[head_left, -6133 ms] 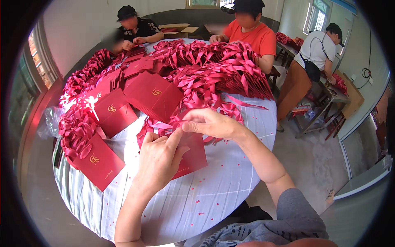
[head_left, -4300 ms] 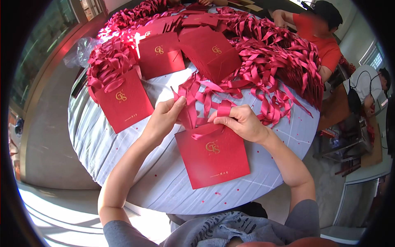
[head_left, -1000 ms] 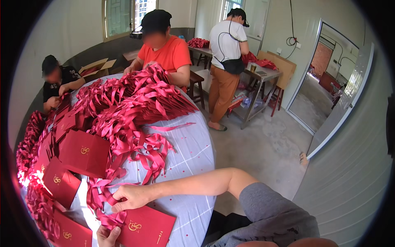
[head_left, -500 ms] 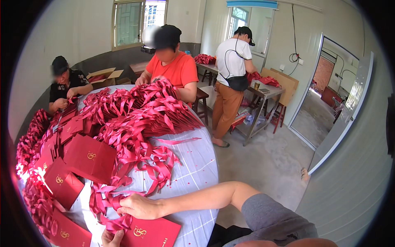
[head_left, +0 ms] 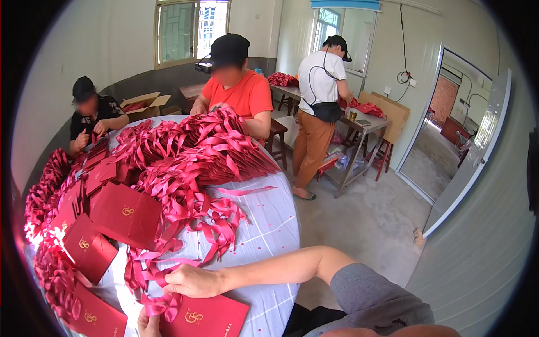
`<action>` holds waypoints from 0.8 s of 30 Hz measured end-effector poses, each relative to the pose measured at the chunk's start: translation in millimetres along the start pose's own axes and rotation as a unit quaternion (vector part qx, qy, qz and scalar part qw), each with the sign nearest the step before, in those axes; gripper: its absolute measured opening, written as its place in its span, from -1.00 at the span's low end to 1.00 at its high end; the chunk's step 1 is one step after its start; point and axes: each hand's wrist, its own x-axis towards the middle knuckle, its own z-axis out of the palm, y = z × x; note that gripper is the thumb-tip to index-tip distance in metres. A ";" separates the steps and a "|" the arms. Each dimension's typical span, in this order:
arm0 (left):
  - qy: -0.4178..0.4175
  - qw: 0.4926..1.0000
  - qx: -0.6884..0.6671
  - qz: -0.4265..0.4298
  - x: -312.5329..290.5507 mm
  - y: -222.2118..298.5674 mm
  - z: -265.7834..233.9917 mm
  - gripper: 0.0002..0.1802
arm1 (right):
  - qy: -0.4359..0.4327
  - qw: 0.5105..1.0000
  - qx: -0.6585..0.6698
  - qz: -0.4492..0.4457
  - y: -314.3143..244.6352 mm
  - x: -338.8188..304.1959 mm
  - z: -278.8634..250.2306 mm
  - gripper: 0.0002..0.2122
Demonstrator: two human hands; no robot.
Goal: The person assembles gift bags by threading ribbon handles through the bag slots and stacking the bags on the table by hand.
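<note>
In front of me a flat red paper gift bag (head_left: 222,314) with a gold emblem lies on the table. A loop of pink-red satin ribbon (head_left: 163,306) comes off its upper left part. My right hand (head_left: 193,281) reaches in from the right, its fingers closed on that ribbon just above the bag. Below it my left hand (head_left: 148,323), partly cut off by the lower edge, pinches the ribbon at the bag's left side. Loose ribbons (head_left: 216,230) trail over the cloth just beyond my hands. Another red bag (head_left: 95,314) lies to the left.
The round table wears a pale checked cloth (head_left: 264,224). A long heap of ribboned bags (head_left: 219,154) covers its far side, and more bags (head_left: 126,216) are stacked at left. Two co-workers sit across it; a third stands at a side table (head_left: 370,126). An open door (head_left: 471,163) is at right.
My hands have hardly shifted on the ribbon; the left one turns slightly at the bag's edge. The co-worker at far left has raised one hand apart from the other. The view has tilted slightly.
</note>
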 end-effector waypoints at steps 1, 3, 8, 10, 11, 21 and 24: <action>-0.015 1.000 -0.003 0.016 0.1 -1.7 -2.5 -0.70 | -0.010 1.000 -0.022 0.003 -2.0 0.0 0.0 -0.72; -0.048 0.998 -0.009 0.047 0.7 -3.8 -5.9 -0.67 | -0.007 1.000 -0.021 0.000 -4.5 -0.6 2.7 -0.72; 0.055 0.995 -0.006 0.086 -10.6 3.9 33.1 -0.66 | 0.004 0.998 -0.054 -0.015 3.3 -7.0 10.1 -0.74; 0.077 0.988 0.039 0.125 -9.2 6.7 42.8 -0.67 | 0.017 0.997 -0.075 -0.009 5.7 -9.4 11.2 -0.76; 0.088 0.984 0.061 0.144 -8.3 7.7 47.1 -0.67 | 0.018 0.997 -0.075 -0.007 6.4 -10.3 11.0 -0.76; 0.144 0.961 0.061 0.227 -13.3 10.9 31.6 -0.71 | 0.051 0.997 -0.023 -0.049 -9.2 -1.5 12.8 -0.79; 0.124 0.937 0.113 0.305 -27.9 44.6 45.9 -0.82 | 0.079 0.994 -0.067 -0.012 -14.7 3.1 -2.0 -0.70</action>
